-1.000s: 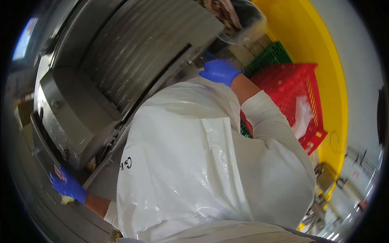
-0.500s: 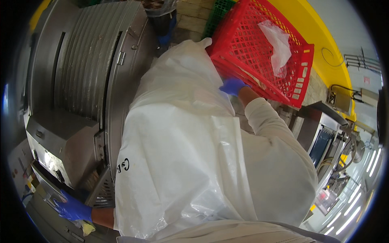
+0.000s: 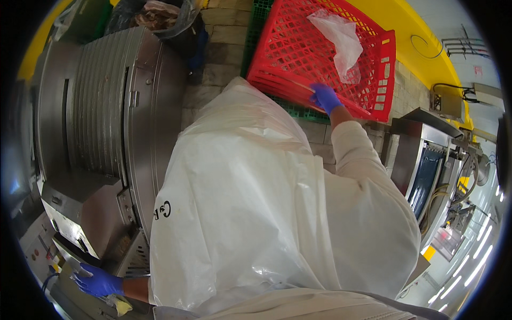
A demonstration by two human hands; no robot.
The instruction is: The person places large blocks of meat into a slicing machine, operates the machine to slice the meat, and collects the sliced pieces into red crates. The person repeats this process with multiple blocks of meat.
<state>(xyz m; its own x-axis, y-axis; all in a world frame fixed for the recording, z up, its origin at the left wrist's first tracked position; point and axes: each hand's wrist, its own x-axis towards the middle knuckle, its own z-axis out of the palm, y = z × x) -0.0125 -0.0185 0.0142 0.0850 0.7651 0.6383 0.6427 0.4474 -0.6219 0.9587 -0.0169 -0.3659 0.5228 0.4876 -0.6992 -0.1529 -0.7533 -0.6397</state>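
Note:
My right hand (image 3: 325, 97), in a purple glove, has its fingers closed over the near side of a red plastic crate (image 3: 288, 79). The crate has lattice walls and stands tilted in view, with a crumpled translucent plastic sheet (image 3: 341, 45) in it. Low on the left, my left hand (image 3: 100, 281), also gloved in purple, is beside the metal machine. Its fingers are curled, with a whitish bit showing at the fingertips. Beneath the palm hangs a crumpled clear and yellow piece (image 3: 123, 308), seemingly plastic; the grip on it is partly hidden.
A ribbed stainless steel machine (image 3: 101, 106) fills the left side. Behind it stands a bin lined with a dark bag (image 3: 184, 26), with brownish scraps inside. Green crate parts (image 3: 301, 111) show under the red crate. More metal equipment (image 3: 421, 165) stands to the right, near a yellow wall band (image 3: 426, 66).
My right hand has gone from beside the red crate onto its near side, its fingers closing there. The view has shifted, showing more floor and bin. The yellow piece moves along with my left hand.

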